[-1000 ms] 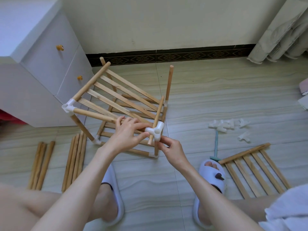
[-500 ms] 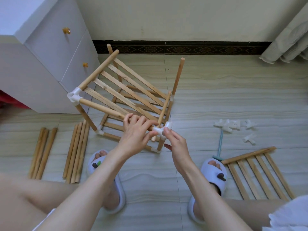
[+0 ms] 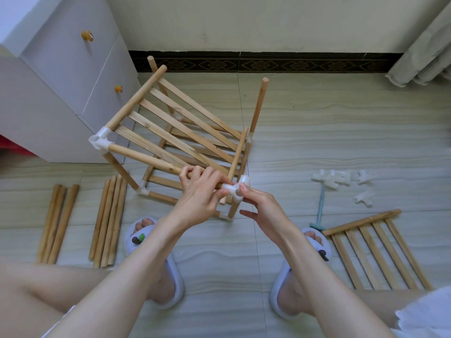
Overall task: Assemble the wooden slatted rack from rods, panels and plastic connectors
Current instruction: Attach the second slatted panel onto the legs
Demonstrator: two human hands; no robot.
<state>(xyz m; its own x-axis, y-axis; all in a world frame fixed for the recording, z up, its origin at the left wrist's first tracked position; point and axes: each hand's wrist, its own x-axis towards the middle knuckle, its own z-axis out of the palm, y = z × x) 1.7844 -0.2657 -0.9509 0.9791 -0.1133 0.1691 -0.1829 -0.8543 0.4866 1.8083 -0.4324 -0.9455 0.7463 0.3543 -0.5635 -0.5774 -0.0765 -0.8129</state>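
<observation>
The partly built wooden rack (image 3: pixel 185 132) stands on the floor in front of me, with a slatted panel tilted across its top. My left hand (image 3: pixel 200 191) grips the near top rod (image 3: pixel 144 157) close to its right end. A white plastic connector (image 3: pixel 235 189) sits on that rod end, above the near right upright. My right hand (image 3: pixel 258 206) pinches the connector with thumb and forefinger, the other fingers spread below. Another white connector (image 3: pixel 100 141) joins the rack's left corner.
Loose rods lie on the floor at left in two bundles (image 3: pixel 107 223) (image 3: pixel 57 220). Spare white connectors (image 3: pixel 341 181) and a small mallet (image 3: pixel 319 211) lie at right, beside a second slatted panel (image 3: pixel 375 252). A white cabinet (image 3: pixel 61 76) stands at left. My slippered feet rest below the rack.
My view has shifted a little downward. My left hand has kept its grip on the near rod, and my right hand has moved up onto the connector at the rod's end.
</observation>
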